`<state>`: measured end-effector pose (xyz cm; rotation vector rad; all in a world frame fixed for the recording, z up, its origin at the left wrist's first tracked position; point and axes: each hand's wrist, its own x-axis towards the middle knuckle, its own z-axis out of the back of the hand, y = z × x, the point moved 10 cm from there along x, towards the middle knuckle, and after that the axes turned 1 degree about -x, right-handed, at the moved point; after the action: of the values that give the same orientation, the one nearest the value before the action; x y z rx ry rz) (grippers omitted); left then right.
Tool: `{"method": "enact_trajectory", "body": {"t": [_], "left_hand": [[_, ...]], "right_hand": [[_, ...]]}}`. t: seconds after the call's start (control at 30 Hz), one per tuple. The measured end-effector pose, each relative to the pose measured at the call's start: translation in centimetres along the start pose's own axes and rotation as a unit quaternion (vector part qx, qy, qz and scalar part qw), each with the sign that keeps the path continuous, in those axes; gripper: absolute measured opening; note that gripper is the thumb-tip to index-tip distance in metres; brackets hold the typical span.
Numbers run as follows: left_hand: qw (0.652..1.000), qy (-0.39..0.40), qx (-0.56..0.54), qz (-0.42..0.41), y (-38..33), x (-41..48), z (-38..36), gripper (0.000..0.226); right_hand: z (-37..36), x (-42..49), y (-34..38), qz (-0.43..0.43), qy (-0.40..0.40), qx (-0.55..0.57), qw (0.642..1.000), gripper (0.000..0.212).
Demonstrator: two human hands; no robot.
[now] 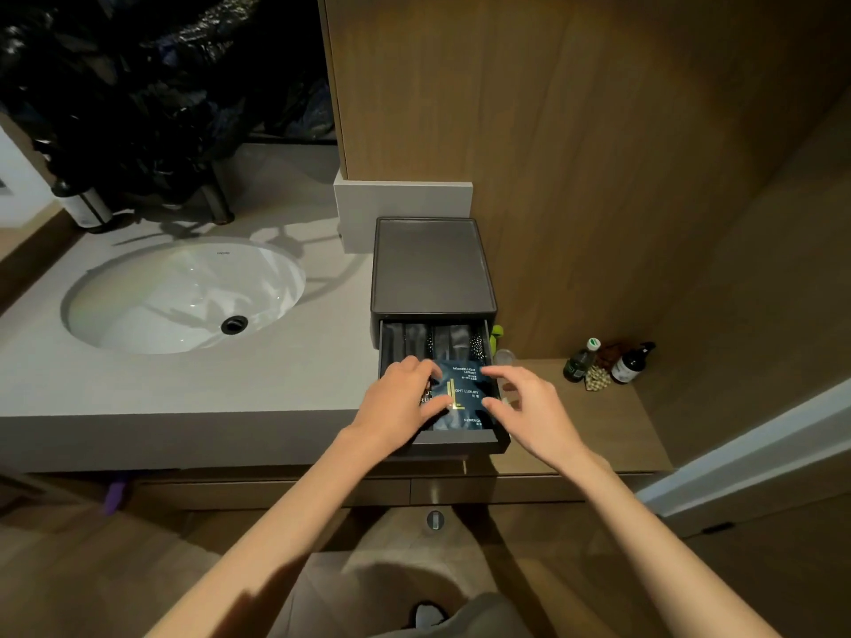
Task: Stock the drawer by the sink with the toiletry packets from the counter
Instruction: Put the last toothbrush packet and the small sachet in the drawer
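A dark grey drawer box (pixel 433 264) stands on the pale counter (pixel 184 384) to the right of the sink (pixel 184 294). Its drawer (pixel 456 438) is pulled out toward me. Inside lie dark blue toiletry packets (pixel 465 393) with gold print at the front and grey and dotted packets (pixel 433 340) at the back. My left hand (pixel 400 402) rests on the left part of the front packets, thumb pressing the top one. My right hand (pixel 525 402) hovers over the drawer's right edge, fingers spread, fingertips at the top packet's edge.
Bottles (pixel 608 361) and a checked pouch stand on the wooden shelf to the right of the box. A clear cup (pixel 505 357) and a green item sit just beside the drawer. A dispenser bottle (pixel 83 204) and dark bags are behind the sink. A wooden wall rises behind.
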<state>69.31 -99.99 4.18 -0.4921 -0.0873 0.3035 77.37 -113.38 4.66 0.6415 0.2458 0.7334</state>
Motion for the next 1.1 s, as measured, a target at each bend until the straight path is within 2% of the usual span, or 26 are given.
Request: {"method": "enact_trajectory", "body": {"t": [0.07, 0.13, 0.27, 0.47, 0.67, 0.87, 1.0, 1.1], "left_hand": [[0.998, 0.03, -0.006, -0.048, -0.3, -1.4, 0.2, 0.046], [0.993, 0.077, 0.045, -0.078, 0.0, -2.7, -0.4, 0.053], [0.979, 0.138, 0.128, -0.079, 1.6, -4.3, -1.4, 0.055], [0.977, 0.107, 0.161, -0.096, 1.5, -4.7, -0.8, 0.042], [0.989, 0.056, 0.106, -0.085, 2.0, -4.4, 0.3, 0.042], [0.987, 0.02, 0.133, -0.088, 2.0, -3.2, 0.7, 0.04], [0.984, -0.035, 0.153, -0.087, 2.6, -1.8, 1.9, 0.036], [0.982, -0.047, 0.163, -0.085, 2.9, -0.3, 2.4, 0.045]], "right_hand": [[-0.4, -0.7, 1.2, 0.057, 0.017, -0.039, 0.997, 0.035], [-1.4, -1.3, 1.8, 0.087, 0.063, -0.066, 0.992, 0.034], [-3.8, -2.1, 2.1, 0.129, 0.13, -0.186, 0.965, 0.039], [-4.0, -2.3, 2.5, 0.159, 0.11, -0.237, 0.952, 0.039], [-3.1, -2.0, 2.8, 0.167, 0.087, -0.221, 0.957, 0.037], [-3.1, -0.3, 2.2, 0.149, 0.077, -0.209, 0.963, 0.037], [-3.0, 1.5, 2.1, 0.137, 0.051, -0.204, 0.968, 0.037], [-2.3, 2.8, 2.3, 0.141, 0.016, -0.193, 0.971, 0.037]]}}
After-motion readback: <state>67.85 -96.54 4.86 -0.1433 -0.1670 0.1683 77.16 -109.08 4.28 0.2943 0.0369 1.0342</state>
